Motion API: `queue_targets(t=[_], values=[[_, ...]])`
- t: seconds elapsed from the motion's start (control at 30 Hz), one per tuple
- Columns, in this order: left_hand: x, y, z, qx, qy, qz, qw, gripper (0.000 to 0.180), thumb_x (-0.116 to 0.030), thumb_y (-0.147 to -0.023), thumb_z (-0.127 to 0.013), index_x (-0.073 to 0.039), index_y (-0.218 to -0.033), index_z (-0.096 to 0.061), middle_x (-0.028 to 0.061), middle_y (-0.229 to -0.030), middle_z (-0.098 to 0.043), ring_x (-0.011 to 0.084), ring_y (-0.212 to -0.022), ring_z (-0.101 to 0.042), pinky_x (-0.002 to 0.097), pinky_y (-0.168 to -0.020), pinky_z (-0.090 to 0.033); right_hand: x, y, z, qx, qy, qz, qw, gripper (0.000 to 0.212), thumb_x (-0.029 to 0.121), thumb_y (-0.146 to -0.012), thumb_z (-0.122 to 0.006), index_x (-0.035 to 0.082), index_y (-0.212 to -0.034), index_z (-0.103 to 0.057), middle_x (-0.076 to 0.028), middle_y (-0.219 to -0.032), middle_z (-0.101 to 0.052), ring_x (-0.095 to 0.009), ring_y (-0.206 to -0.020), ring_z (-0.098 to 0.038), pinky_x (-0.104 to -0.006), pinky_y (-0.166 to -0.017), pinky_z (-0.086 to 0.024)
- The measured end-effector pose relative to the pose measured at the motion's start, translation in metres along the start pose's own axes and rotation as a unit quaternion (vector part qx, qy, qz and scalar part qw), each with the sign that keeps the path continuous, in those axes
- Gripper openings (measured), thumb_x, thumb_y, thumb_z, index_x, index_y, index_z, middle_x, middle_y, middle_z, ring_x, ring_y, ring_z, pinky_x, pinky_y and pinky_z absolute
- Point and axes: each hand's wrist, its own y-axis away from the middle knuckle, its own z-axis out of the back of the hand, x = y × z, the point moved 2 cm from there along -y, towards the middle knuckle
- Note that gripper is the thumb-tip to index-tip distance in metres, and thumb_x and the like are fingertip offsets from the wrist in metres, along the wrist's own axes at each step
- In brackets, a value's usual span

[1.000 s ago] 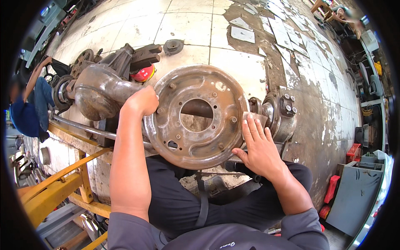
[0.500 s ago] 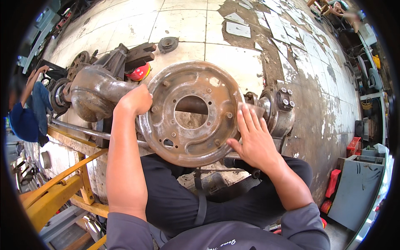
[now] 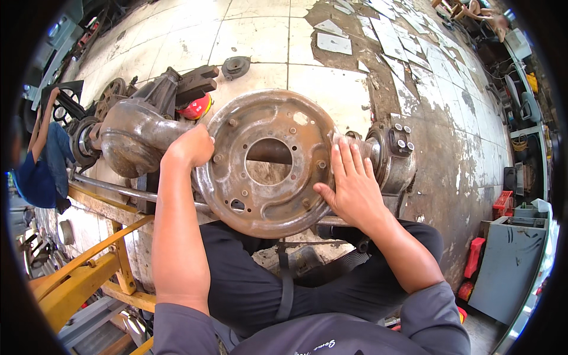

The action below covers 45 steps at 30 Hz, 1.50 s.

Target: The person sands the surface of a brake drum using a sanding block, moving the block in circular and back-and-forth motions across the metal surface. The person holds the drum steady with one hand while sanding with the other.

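Note:
A round brown brake backing plate (image 3: 227,183), worn to bare metal along its rim, stands tilted over my lap. It has a large centre hole and several bolts and small holes. My left hand (image 3: 190,145) grips its left rim, fingers curled over the edge. Against the right rim lies my right hand (image 3: 354,180), with fingers stretched and thumb spread. A thin greyish piece seems to show at its fingertips; I cannot make out what it is. Behind the plate runs an axle, with a bulky differential housing (image 3: 131,139) at left and a hub end (image 3: 390,157) at right.
A yellow metal frame (image 3: 89,284) stands at the lower left, near another person in blue (image 3: 36,177). A red round object (image 3: 195,107) and a flanged metal part (image 3: 235,67) lie beyond the axle. At right stand a grey cabinet (image 3: 509,260) and a red crate (image 3: 503,204).
My right hand has slid a little away from me and leftward along the plate's right rim. My left hand keeps its hold on the left rim.

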Motion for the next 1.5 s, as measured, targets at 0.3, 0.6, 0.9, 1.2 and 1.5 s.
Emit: queue_targets(t=[0.3,0.6,0.9,1.2,1.5], values=[[0.000,0.001,0.001,-0.018,0.012,-0.011,1.000,0.039,-0.024,-0.103,-0.052,0.010,-0.123,-0.055,0.0331,-0.127,-0.061,0.0439,-0.124,-0.057,0.0475,-0.103,-0.046,0.002,0.004,-0.001,-0.013,0.009,0.034,0.999,0.084,0.060,-0.100,-0.046,-0.006,-0.152,-0.037,-0.026,-0.161,-0.032,-0.044,-0.148,-0.033,-0.0613,-0.117,-0.028],[0.002,0.000,-0.003,-0.044,-0.074,-0.067,0.994,0.037,-0.022,-0.101,-0.053,0.011,-0.115,-0.061,0.0348,-0.114,-0.066,0.0446,-0.112,-0.065,0.0479,-0.095,-0.051,0.004,0.025,0.005,0.018,-0.028,0.045,0.998,0.083,0.059,-0.100,-0.048,-0.006,-0.152,-0.038,-0.027,-0.160,-0.033,-0.045,-0.147,-0.034,-0.0607,-0.117,-0.029],[0.013,-0.004,-0.006,-0.067,-0.008,-0.053,0.996,0.037,-0.023,-0.101,-0.054,0.012,-0.113,-0.061,0.0349,-0.112,-0.067,0.0448,-0.112,-0.065,0.0479,-0.096,-0.051,0.002,0.022,0.002,0.034,-0.009,0.014,0.999,0.087,0.063,-0.101,-0.043,-0.005,-0.155,-0.033,-0.026,-0.162,-0.031,-0.045,-0.149,-0.031,-0.0616,-0.117,-0.028],[0.009,-0.002,-0.002,-0.010,0.019,-0.018,1.000,0.042,-0.024,-0.103,-0.051,0.009,-0.129,-0.052,0.0334,-0.132,-0.059,0.0442,-0.128,-0.055,0.0477,-0.107,-0.043,-0.008,-0.009,-0.003,-0.007,-0.022,-0.005,1.000,0.087,0.060,-0.102,-0.045,-0.006,-0.156,-0.027,-0.027,-0.163,-0.025,-0.044,-0.151,-0.025,-0.0595,-0.119,-0.025],[-0.010,0.000,0.004,0.024,-0.018,-0.018,0.999,0.043,-0.025,-0.103,-0.051,0.009,-0.130,-0.052,0.0328,-0.132,-0.059,0.0449,-0.128,-0.054,0.0476,-0.107,-0.043,-0.011,-0.008,-0.005,-0.023,-0.013,-0.015,1.000,0.088,0.059,-0.101,-0.047,-0.008,-0.155,-0.030,-0.028,-0.163,-0.027,-0.044,-0.151,-0.027,-0.0615,-0.117,-0.028]])
